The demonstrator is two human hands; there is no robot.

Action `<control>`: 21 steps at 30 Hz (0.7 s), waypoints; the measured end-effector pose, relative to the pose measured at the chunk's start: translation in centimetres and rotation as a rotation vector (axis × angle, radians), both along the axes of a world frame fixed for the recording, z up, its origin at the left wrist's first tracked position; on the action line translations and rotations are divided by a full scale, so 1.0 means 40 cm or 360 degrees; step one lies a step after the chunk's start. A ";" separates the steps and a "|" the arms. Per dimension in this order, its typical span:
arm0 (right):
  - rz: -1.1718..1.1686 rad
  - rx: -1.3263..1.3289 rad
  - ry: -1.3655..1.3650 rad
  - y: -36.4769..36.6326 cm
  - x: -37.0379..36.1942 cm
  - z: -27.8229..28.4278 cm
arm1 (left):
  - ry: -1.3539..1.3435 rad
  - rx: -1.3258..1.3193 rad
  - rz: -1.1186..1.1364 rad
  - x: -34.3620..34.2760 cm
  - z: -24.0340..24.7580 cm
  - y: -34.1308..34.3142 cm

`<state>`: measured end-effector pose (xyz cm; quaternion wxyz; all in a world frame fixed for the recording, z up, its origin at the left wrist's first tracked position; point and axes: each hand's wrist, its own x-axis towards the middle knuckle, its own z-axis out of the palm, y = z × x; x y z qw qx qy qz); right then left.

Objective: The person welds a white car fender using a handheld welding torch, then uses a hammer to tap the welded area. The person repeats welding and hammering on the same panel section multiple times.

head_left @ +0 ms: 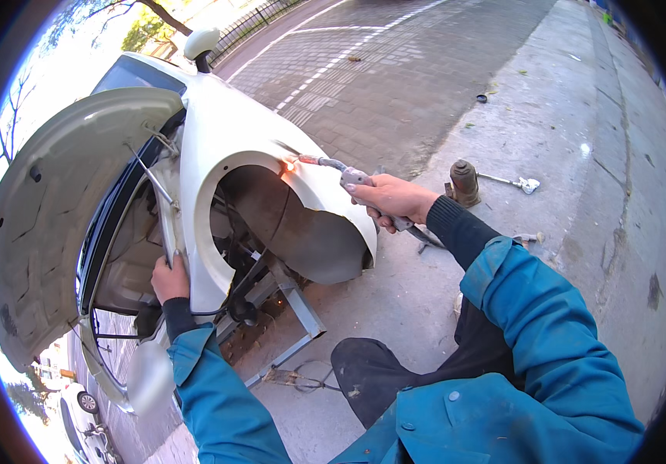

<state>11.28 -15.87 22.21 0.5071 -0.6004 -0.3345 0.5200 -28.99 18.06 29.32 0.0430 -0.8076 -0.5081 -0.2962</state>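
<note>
My right hand (399, 199) is wrapped round the grip of a welding torch (358, 179). The torch's tip meets the rim of the wheel arch on a white car's fender (248, 133), and an orange glow (289, 164) shows there. My left hand (170, 278) holds the front edge of the same fender, beside the engine bay; some of its fingers are hidden behind the metal. No wheel shows in the arch, where dark parts and a brown inner panel (315, 240) are visible. The torch's cable runs down behind my right wrist.
The hood (78, 216) stands raised at the left on a thin prop rod (151, 178). Below the fender is a grey metal frame (300, 304). A bottle jack (464, 183) and a metal rod (505, 182) are on the concrete at the right. Wire (302, 379) lies near my knee.
</note>
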 end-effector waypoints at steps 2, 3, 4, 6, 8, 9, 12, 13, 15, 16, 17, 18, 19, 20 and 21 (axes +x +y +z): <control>-0.0002 -0.0030 -0.0009 0.002 0.001 -0.001 | -0.0003 0.0005 -0.0005 -0.001 -0.001 -0.002; -0.0001 -0.0028 0.0004 0.003 0.001 -0.002 | -0.0001 0.0002 -0.0002 -0.001 -0.001 -0.002; 0.0001 -0.0026 0.0017 0.003 0.002 -0.003 | 0.0009 0.0011 0.0004 -0.001 0.000 -0.003; 0.0003 -0.0024 0.0033 0.004 0.004 -0.005 | -0.0012 -0.0003 0.0007 0.001 0.000 -0.007; 0.0002 -0.0028 0.0039 0.006 0.005 -0.008 | -0.0018 -0.0004 0.0011 0.003 0.002 -0.011; 0.0006 -0.0019 0.0039 0.006 0.006 -0.009 | -0.0017 -0.0004 0.0011 0.004 0.003 -0.012; 0.0008 -0.0013 0.0037 0.007 0.006 -0.011 | -0.0020 -0.0011 0.0019 0.006 0.004 -0.014; 0.0006 -0.0013 0.0036 0.007 0.006 -0.011 | -0.0010 0.0008 0.0027 0.006 0.004 -0.015; 0.0004 -0.0015 0.0028 0.008 0.005 -0.011 | -0.0017 0.0002 0.0028 0.007 0.003 -0.014; 0.0004 -0.0016 0.0022 0.008 0.005 -0.011 | 0.0000 0.0027 0.0039 0.007 0.003 -0.014; 0.0005 -0.0017 0.0016 0.008 0.004 -0.010 | -0.0015 0.0009 0.0027 0.007 0.004 -0.014; 0.0006 -0.0018 0.0020 0.008 0.004 -0.010 | -0.0015 0.0007 0.0023 0.007 0.004 -0.014; 0.0006 -0.0020 0.0024 0.008 0.005 -0.009 | 0.0000 0.0023 0.0026 0.007 0.005 -0.013; 0.0007 -0.0022 0.0028 0.007 0.005 -0.008 | -0.0017 -0.0001 0.0021 0.008 0.005 -0.014; 0.0006 -0.0021 0.0026 0.007 0.005 -0.008 | -0.0018 -0.0008 0.0023 0.008 0.006 -0.014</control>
